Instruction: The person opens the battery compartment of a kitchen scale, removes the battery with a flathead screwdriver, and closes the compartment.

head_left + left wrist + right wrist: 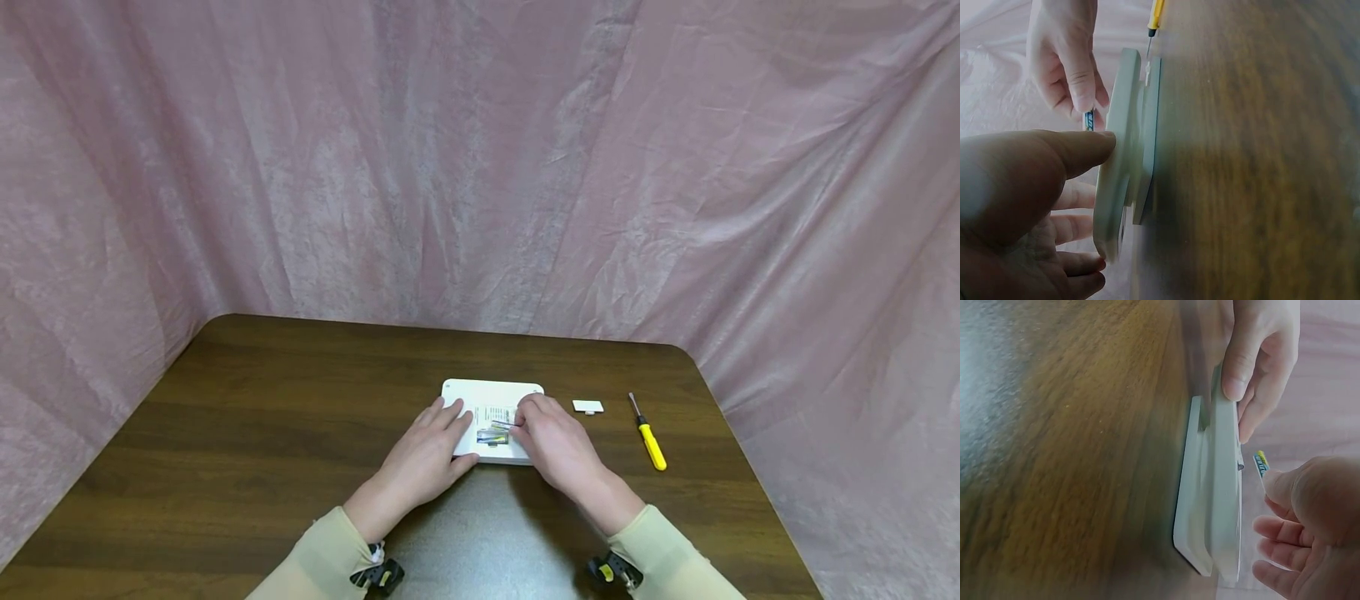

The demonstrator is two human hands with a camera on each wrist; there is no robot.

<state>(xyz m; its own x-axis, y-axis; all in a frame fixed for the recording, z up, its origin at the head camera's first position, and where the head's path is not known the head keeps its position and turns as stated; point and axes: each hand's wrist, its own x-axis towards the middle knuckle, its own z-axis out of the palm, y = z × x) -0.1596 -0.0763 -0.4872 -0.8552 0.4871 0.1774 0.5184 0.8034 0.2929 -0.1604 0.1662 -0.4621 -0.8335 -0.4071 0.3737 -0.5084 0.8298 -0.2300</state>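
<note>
A flat white device [492,389], perhaps a kitchen scale, lies on the table with its open battery compartment facing up. One battery [492,437] appears to sit in the compartment. My left hand [426,457] rests on the device's left side, fingers straight and spread, the thumb along the near edge. Above the compartment my right hand [557,443] pinches a thin battery [1261,464] with a yellow, blue and white wrapper between thumb and fingertips. In the right wrist view this battery is tilted and apart from the device; its far end is hidden by the fingers.
A small white battery cover [588,407] lies right of the device. Further right is a screwdriver [651,444] with a yellow handle, its shaft pointing away. The brown wooden table [300,400] ends at a pink curtain [480,167] behind.
</note>
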